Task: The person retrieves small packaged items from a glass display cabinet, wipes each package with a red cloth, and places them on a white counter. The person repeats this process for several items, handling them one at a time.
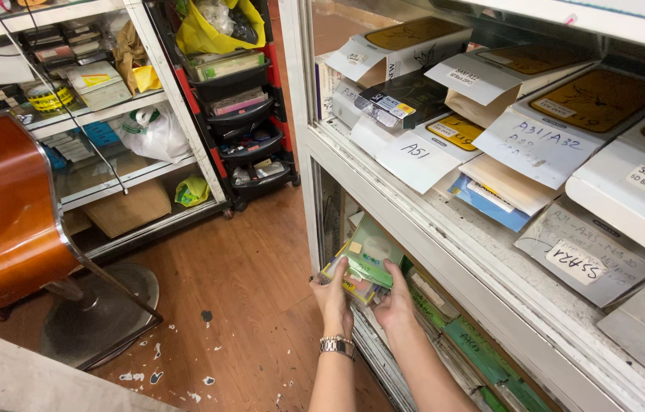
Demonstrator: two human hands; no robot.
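A stack of flat green packets [364, 259] sits at the open front of the lower shelf [445, 305] of a glass display cabinet, and both hands are on it. The left hand [332, 294], with a metal watch [337, 346] on its wrist, presses its palm and fingers against the stack's near left side; the right hand [396, 299] lays its fingers over the top packet's right edge. Each grip is closed lightly around the stack, holding it between the two hands rather than clenching. To handle this well, it seems wise to keep both palms squeezing evenly so the loose packets stay aligned, and to support the bottom ones, which look ready to fan out. Just right of the hands, more green packets [483, 355] stand on edge along the same shelf. Above the hands, the upper shelf [490, 252] holds white and grey flat boxes [559, 130] with handwritten labels, overlapping one another. Below and left of the hands lies a brown wooden floor [246, 282] flecked with white paint chips. Farther left stands a brown chair [2, 214] on a round metal base, and beyond it a black drawer trolley [246, 114] and cluttered white shelving [101, 114].
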